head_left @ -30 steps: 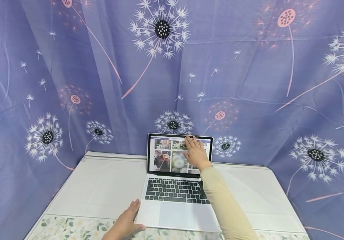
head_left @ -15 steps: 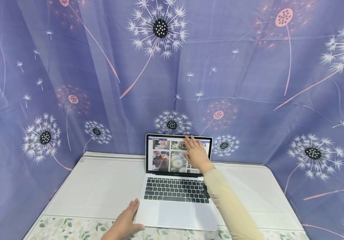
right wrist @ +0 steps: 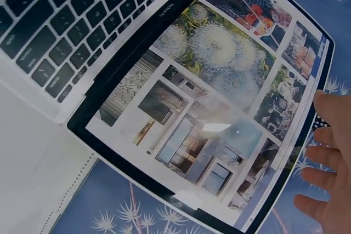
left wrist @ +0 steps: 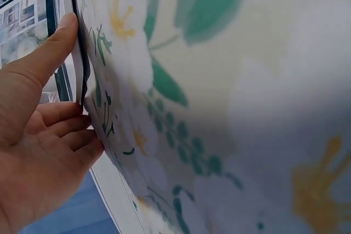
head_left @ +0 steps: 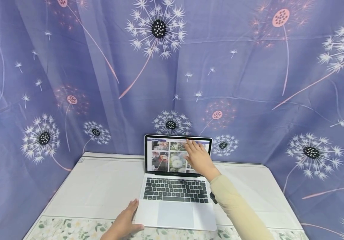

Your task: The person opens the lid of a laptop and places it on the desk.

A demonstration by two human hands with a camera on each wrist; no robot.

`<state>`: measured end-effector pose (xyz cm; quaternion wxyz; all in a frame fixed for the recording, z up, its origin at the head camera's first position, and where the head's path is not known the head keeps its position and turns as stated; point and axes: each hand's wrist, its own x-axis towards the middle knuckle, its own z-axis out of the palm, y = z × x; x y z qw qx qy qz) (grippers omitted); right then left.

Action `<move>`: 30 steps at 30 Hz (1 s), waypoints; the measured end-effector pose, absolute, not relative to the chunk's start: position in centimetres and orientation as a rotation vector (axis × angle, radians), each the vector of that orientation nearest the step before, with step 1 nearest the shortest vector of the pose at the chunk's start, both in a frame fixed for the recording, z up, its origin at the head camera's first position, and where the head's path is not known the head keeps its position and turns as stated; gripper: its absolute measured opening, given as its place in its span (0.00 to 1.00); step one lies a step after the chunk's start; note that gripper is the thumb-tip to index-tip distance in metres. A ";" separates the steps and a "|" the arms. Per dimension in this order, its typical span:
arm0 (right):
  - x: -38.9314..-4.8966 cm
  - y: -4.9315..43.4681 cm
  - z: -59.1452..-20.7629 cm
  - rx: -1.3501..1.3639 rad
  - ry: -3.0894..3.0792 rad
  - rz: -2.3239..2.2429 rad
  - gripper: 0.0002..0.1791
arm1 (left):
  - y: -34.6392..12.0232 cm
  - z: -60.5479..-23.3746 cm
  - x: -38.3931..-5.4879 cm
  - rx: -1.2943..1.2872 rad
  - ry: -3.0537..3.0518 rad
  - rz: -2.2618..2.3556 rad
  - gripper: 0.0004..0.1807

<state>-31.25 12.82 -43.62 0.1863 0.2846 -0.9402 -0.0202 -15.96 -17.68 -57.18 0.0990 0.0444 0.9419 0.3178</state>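
A silver laptop (head_left: 175, 213) stands open on the table, its lit screen (head_left: 159, 161) showing a page of pictures. My left hand (head_left: 122, 220) rests against the laptop's front left corner, fingers along its left side and thumb at the front edge. In the left wrist view, the thumb and nearly straight fingers (left wrist: 46, 58) lie at the laptop's edge. My right hand (head_left: 201, 160) hangs in front of the screen's upper right part, fingers straight. The right wrist view puts these fingers (right wrist: 323, 179) near the screen's top edge, apparently apart from it.
A white table (head_left: 108, 186) carries the laptop, with a flowered cloth (head_left: 69, 230) along the front. Purple dandelion-print curtain (head_left: 244, 73) surrounds the back and sides, close behind the screen. A small black object (head_left: 213, 198) sits by my right wrist.
My right hand has drawn slightly down and back from the screen's top edge, its forearm shifting right. The screen tilts back about as before. The left hand stays at the corner.
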 end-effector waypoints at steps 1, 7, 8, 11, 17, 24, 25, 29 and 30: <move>-31.0 13.0 -43.6 0.803 -2.635 -0.075 0.31 | -17.7 -57.2 -16.0 0.133 2.786 0.942 0.60; -29.9 13.7 -43.8 0.826 -2.562 -0.100 0.30 | -18.1 -56.9 -15.8 0.153 2.781 0.935 0.58; -29.7 13.8 -43.8 0.827 -2.555 -0.094 0.30 | -18.2 -56.7 -15.7 0.153 2.782 0.933 0.56; -28.8 14.1 -43.9 0.817 -2.546 -0.065 0.29 | -18.1 -56.0 -15.5 0.134 2.794 0.926 0.51; -26.9 14.8 -44.0 0.759 -2.574 0.063 0.30 | -17.9 -54.4 -15.3 0.126 2.927 0.835 0.39; -24.9 16.0 -44.2 0.649 -2.622 0.147 0.32 | -17.6 -51.6 -15.9 0.238 3.227 0.724 0.34; -24.6 16.2 -44.2 0.631 -2.631 0.154 0.32 | -17.5 -51.1 -16.0 0.254 3.260 0.718 0.34; -23.6 16.9 -44.2 0.580 -2.636 0.187 0.33 | -17.4 -49.1 -16.4 0.304 3.357 0.711 0.34; -23.4 17.1 -44.2 0.572 -2.629 0.193 0.33 | -17.4 -48.8 -16.5 0.313 3.378 0.711 0.33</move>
